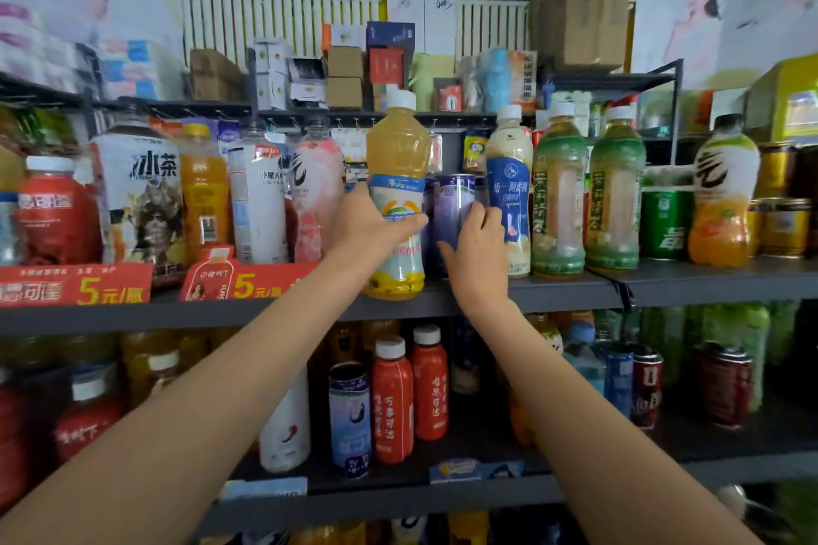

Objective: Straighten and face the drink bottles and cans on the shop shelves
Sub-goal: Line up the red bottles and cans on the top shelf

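My left hand point(369, 226) grips a yellow juice bottle point(398, 155) with a white cap and a pale blue label, standing at the front edge of the upper grey shelf point(566, 290). Right beside it, my right hand point(476, 250) holds a purple can point(451, 204) that stands a little further back, fingers curled round its right side. Behind the purple can more cans are partly hidden. To the right stands a cream milk-tea bottle point(509, 173) with a blue label, then two green tea bottles point(560, 195).
Left of the yellow bottle stand a pink bottle point(316, 190), a white bottle point(256, 199) and an orange bottle point(203, 195), with red 5-yuan price signs point(248, 279) in front. Red bottles point(394, 398) and cans fill the lower shelf. Boxes sit above.
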### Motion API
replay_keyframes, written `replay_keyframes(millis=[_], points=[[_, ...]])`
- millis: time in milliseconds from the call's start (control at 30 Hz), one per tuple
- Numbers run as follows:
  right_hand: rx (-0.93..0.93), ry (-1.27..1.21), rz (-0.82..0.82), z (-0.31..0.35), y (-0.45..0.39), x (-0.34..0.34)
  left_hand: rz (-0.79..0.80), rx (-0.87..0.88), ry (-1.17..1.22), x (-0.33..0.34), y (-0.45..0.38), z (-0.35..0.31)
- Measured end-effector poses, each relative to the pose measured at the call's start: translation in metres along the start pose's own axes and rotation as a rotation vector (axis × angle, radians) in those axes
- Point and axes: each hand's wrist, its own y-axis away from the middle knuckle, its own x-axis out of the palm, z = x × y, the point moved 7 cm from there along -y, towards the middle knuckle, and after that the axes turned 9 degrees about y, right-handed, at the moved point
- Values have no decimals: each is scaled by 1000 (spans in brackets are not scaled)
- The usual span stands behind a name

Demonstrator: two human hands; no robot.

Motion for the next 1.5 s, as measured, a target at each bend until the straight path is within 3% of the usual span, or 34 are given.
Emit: replay_keyframes(millis=[200,267,333,400,467,533,667,900,1000,1100,1333,1500], points=[[-21,-9,67,-1,-4,7,29,40,36,5,4,4],[-10,-191,-57,-1,5,-10,37,59,68,1,8,5],[59,-611,-133,2,16,-34,49,86,128,-6,15,4],[67,-1068,87,25,19,-49,135,88,234,-14,25,4],[-55,-1237,358,58,22,-56,281,56,302,-21,40,7],[-166,-1134,376,80,29,-60,360,11,315,-33,57,16],[-207,-1023,355,115,68,-41,399,-134,351,-70,89,52],[-321,-812,619,195,159,19,331,-463,380,-157,157,163],[-383,-763,698,239,190,39,304,-500,349,-204,174,197],[-434,-771,675,294,210,52,246,-499,336,-263,175,218],[-349,-838,742,426,264,95,225,-487,206,-406,173,272],[-270,-855,766,483,286,124,159,-509,193,-465,166,295]])
